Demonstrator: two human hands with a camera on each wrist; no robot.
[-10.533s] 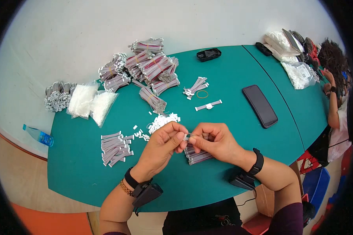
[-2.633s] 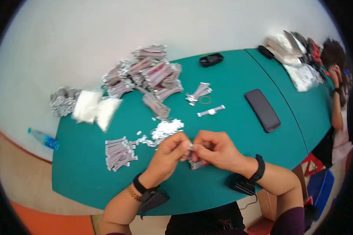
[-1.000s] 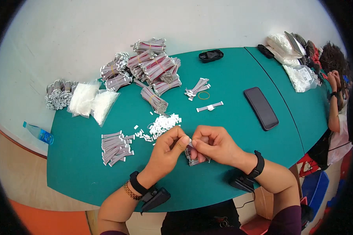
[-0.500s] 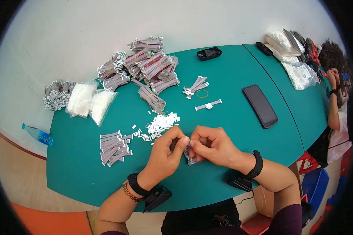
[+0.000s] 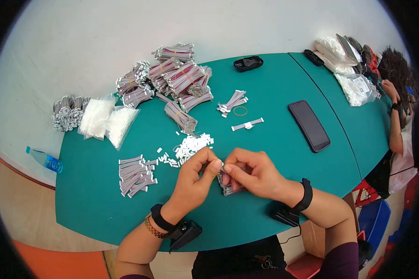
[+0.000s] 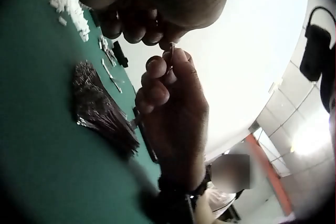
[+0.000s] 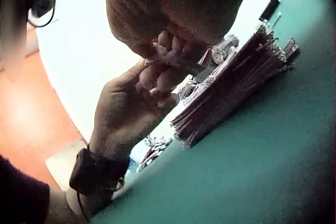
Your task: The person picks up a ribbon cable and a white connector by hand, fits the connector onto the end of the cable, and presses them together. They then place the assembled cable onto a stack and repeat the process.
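Thumb to forefinger, my left hand and right hand meet fingertip to fingertip at the front of the table. Between them they pinch the end of a short ribbon cable, mostly hidden by the fingers. Under the right hand lies a thick bundle of grey-purple ribbon cables, larger in the right wrist view. Just beyond the left hand is a heap of small white connector housings. Left of that hand, several ribbon cables with white ends lie in a loose row.
Banded cable bundles pile up against the wall, beside clear bags of white parts. A few cables, a rubber band, one separate cable and a phone lie beyond the hands. Another person's arm is at the right.
Both hands stay together at the same spot, with small finger shifts around the cable end. A white connector end seen between them 10.5 s ago is now mostly covered.
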